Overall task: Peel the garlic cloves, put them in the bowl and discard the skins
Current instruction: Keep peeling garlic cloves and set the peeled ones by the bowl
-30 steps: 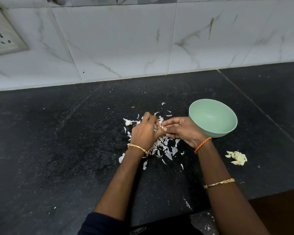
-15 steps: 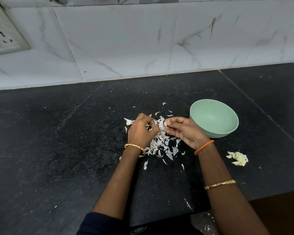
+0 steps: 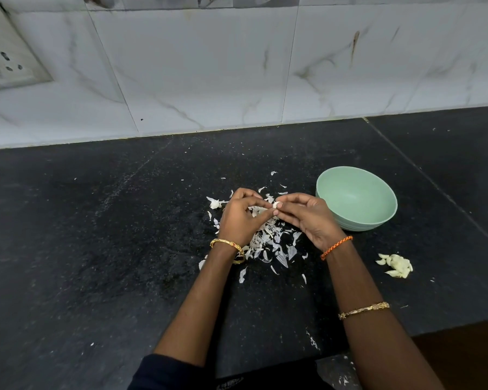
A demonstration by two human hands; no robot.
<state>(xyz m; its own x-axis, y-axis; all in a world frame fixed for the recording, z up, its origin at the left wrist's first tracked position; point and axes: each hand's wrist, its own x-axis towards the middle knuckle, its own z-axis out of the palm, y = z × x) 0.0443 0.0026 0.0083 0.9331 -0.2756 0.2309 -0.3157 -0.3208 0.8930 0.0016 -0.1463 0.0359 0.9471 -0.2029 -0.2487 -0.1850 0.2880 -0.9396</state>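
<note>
Fingers (image 3: 268, 205) of both hands meet at the middle of the view, clamped together on one small garlic clove (image 3: 276, 205): my left hand (image 3: 241, 219) pinches it from the 9 o'clock side, my right hand (image 3: 307, 213) from 3 o'clock, and the clove sits lifted above the table (image 3: 96, 249), not resting on it. Directly under the hands, spreading toward 6 o'clock, lies the heap of skins (image 3: 271, 243). At 3 o'clock from the hands, near but apart, stands the green bowl (image 3: 378, 220), and I see nothing inside it. Further out toward 4 o'clock a little cluster of pale garlic pieces (image 3: 396, 266) lies on the table; whether they are peeled I cannot tell. I judge the peeling is under way, with the bowl and the discarding not yet begun. To do this step well I would hold the clove firmly with the left, catch a loose edge of skin with a right nail, pull along its length so it comes off in one strip, and let that fall onto the heap rather than scatter.
</note>
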